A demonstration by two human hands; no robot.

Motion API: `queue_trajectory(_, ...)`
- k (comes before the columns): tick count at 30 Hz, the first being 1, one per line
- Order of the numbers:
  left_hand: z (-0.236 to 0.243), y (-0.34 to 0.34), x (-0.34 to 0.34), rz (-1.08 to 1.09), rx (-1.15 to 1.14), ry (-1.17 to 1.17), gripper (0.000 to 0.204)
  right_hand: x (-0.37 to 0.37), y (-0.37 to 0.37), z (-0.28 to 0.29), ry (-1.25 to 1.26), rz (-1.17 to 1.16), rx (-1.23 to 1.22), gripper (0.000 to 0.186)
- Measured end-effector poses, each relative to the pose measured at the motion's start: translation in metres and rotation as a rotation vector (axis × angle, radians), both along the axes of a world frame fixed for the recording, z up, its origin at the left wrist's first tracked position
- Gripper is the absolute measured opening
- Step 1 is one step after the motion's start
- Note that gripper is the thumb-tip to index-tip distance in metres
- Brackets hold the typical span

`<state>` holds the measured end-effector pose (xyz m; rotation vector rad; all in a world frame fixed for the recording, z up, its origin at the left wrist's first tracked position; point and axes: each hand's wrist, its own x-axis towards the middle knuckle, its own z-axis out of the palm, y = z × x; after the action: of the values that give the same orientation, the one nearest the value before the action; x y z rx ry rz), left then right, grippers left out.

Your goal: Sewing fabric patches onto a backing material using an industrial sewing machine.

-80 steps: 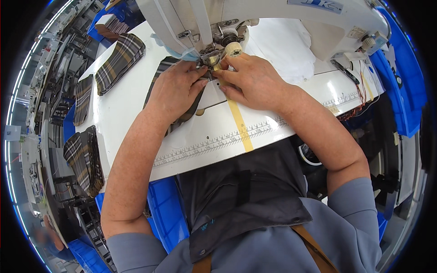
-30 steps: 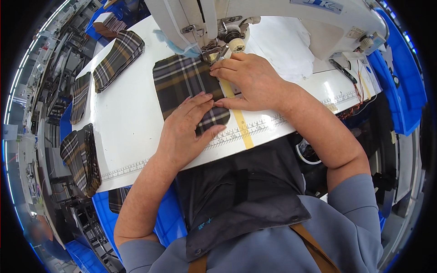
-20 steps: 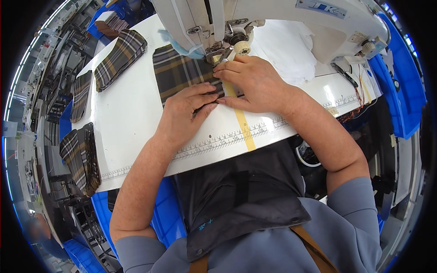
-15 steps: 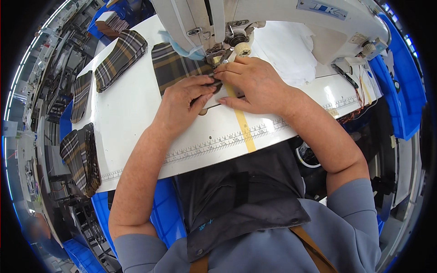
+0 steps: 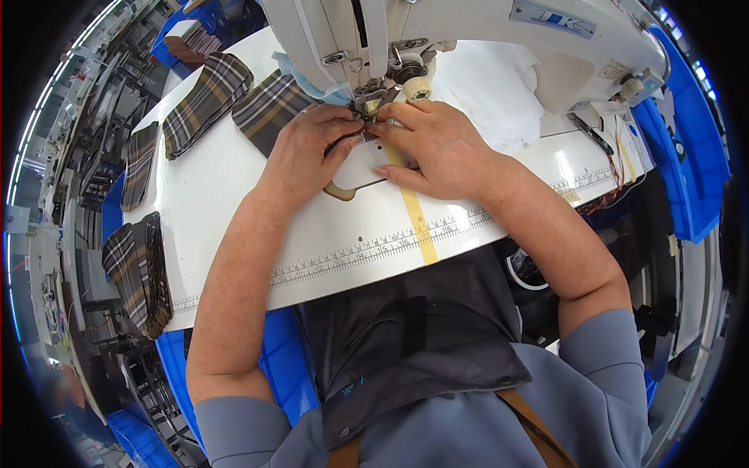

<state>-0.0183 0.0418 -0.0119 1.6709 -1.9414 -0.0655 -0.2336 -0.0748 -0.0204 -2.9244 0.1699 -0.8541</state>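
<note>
A dark plaid fabric piece (image 5: 268, 108) lies on the white table, its near end running under the needle area of a sewing machine (image 5: 337, 35). My left hand (image 5: 308, 154) is closed on its edge, thumb and fingers together just left of the presser foot (image 5: 370, 106). Close by on the right, my right hand (image 5: 443, 147) rests its fingertips beside the presser foot, the thumb spread away over the metal plate. The fabric beneath the fingertips is mostly hidden.
Plaid stacks (image 5: 204, 103) lie on the table's left side, with another bundle (image 5: 139, 273) hanging at its left edge. White cloth (image 5: 490, 93) sits behind my right hand. Black-handled snips (image 5: 591, 132) lie at right, near a blue bin (image 5: 686, 156). A ruler strip (image 5: 367, 256) follows the front edge.
The plaid piece has turned and shifted left, showing more of its white stripes. My left hand has moved slightly left and away from me. My right hand stays nearly in place.
</note>
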Motion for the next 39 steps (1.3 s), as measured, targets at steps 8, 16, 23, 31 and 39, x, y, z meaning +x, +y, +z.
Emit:
queue_trajectory(8, 0.003, 0.006, -0.011, 0.035, 0.0, -0.043, 0.024, 0.001, 0.001, 0.001, -0.015, 0.005, -0.001, 0.044)
queue_trajectory(16, -0.003, 0.013, -0.012, 0.048, -0.058, -0.125, 0.029, -0.001, 0.001, 0.0, -0.019, 0.008, 0.005, 0.042)
queue_trajectory(23, 0.0, 0.02, -0.018, 0.064, 0.105, -0.061, 0.043, -0.001, -0.002, -0.002, -0.051, 0.045, -0.003, 0.04)
queue_trajectory(31, -0.001, 0.034, -0.031, 0.091, 0.087, -0.241, 0.05, 0.0, -0.001, 0.0, -0.03, 0.072, 0.021, 0.037)
queue_trajectory(39, 0.002, 0.049, -0.026, -0.075, 0.162, 0.067, 0.037, 0.0, -0.003, -0.002, -0.041, 0.059, 0.034, 0.035)
